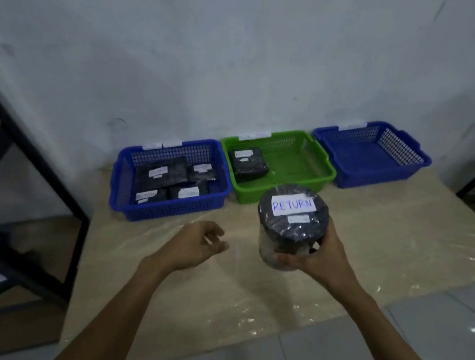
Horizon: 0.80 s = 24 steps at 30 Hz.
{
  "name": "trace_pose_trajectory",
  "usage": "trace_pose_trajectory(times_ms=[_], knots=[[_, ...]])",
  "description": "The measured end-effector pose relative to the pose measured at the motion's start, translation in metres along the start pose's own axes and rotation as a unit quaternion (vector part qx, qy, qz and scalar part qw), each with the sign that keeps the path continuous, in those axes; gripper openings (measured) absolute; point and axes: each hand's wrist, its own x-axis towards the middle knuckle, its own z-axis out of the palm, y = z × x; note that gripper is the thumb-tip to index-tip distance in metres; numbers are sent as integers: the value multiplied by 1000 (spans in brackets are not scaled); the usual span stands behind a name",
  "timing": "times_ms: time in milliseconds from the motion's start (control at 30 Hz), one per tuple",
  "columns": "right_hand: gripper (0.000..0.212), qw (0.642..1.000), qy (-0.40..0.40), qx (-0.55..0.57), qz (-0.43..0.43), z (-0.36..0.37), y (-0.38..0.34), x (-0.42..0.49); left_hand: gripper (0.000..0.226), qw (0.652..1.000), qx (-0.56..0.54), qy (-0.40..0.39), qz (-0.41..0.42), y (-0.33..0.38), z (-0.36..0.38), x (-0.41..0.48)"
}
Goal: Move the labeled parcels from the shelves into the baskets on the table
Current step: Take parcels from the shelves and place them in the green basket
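Right hand (319,256) grips a round parcel (288,222) marked RETURN; left hand (199,244) hangs loosely curled, empty. Next it probably needs dropping in whichever basket matches, though the basket tags are unreadable.

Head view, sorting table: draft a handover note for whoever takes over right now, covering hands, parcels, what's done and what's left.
Right hand grips the round RETURN parcel, held above the table before the green basket.
Left hand is empty, fingers loosely curled, over the table.
Done: four parcels lie in the left blue basket, one box parcel in the green basket.
Right blue basket shows no parcels.
Left: drop the RETURN parcel in its basket; the basket tags are too small to read. Shelves are out of view.
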Motion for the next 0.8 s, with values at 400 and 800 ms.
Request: trace_pose_trajectory(times_ms=[400,800], knots=[[102,997,-49,51,-32,-23,30,216,60,992,68,96,-55,15,26,167],[102,985,-168,40,-4,42,80,330,123,974,162,100,-125,-33,65,244]])
